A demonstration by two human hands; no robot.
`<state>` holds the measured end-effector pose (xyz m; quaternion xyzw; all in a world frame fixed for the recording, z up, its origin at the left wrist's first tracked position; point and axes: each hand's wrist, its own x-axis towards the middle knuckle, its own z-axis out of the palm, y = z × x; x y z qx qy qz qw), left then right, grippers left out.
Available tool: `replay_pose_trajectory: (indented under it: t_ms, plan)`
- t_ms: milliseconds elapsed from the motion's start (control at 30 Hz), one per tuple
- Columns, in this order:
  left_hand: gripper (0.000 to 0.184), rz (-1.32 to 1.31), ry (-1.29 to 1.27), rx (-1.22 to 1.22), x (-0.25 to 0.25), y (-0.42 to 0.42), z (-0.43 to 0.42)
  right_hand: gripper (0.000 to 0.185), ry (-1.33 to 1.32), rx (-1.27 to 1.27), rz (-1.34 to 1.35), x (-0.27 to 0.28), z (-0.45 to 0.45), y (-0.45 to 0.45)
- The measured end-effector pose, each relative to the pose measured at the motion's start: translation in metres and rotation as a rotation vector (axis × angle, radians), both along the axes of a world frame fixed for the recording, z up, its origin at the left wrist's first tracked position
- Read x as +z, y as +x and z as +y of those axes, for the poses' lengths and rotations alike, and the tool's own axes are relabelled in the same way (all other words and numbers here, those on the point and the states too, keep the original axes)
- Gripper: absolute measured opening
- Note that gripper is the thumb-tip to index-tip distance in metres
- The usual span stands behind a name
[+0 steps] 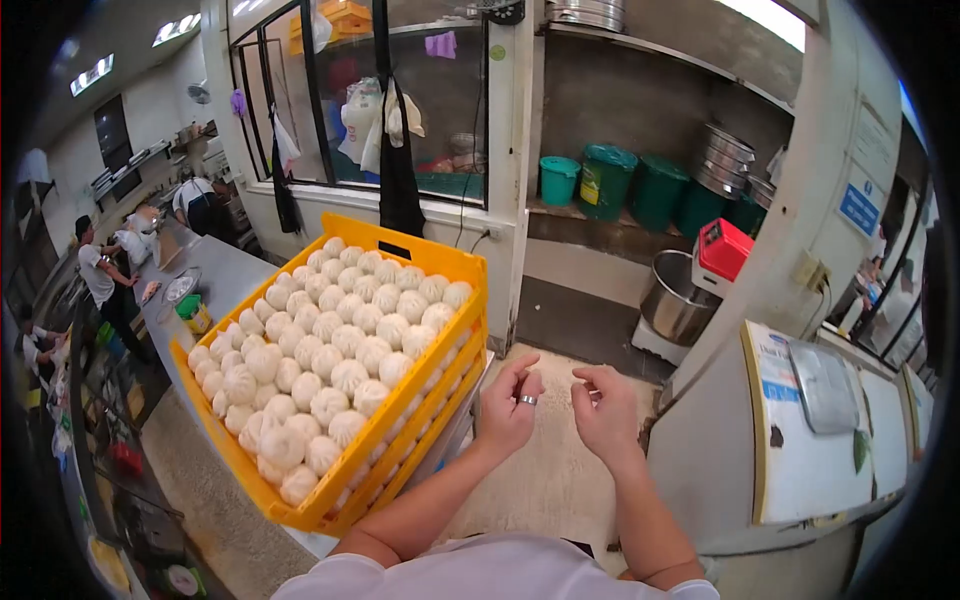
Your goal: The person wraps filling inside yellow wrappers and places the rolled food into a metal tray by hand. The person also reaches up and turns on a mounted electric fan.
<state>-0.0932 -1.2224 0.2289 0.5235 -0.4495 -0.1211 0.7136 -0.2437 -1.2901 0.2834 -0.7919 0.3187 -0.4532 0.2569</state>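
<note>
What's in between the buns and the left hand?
In the head view, the side wall of the yellow crate stands between the pleated buns and the left hand.

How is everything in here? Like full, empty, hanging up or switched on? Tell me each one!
Left hand: empty, fingers bent
Right hand: empty, fingers bent
Yellow crates: stacked, top one filled
Buns: whole, crowded together
Ceiling light: on
Black cloth: hanging
Blue-green bucket: upright
Metal bowl: upright, contents unclear
</note>
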Motion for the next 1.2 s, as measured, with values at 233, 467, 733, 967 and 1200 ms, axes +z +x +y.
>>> replay_pose_trajectory:
  t_ms: [233, 467, 733, 967, 1200]
  plan:
    - [0.03, -0.024, -0.219, 0.155, 0.058, 0.057, -0.113, 0.019, -0.092, 0.148, -0.112, 0.06, -0.12, 0.083]
    - [0.03, -0.252, -0.411, 0.352, 0.165, 0.14, -0.243, 0.018, -0.279, 0.277, -0.315, 0.146, -0.261, 0.165]
    - [0.028, -0.377, -0.647, 0.495, 0.353, 0.242, -0.376, 0.019, -0.492, 0.358, -0.466, 0.274, -0.402, 0.243]
    - [0.027, -0.208, -0.693, 0.531, 0.389, 0.328, -0.452, 0.018, -0.521, 0.412, -0.508, 0.302, -0.473, 0.283]
    - [0.024, -0.244, -0.641, 0.595, 0.392, 0.419, -0.529, 0.017, -0.534, 0.37, -0.497, 0.288, -0.528, 0.322]
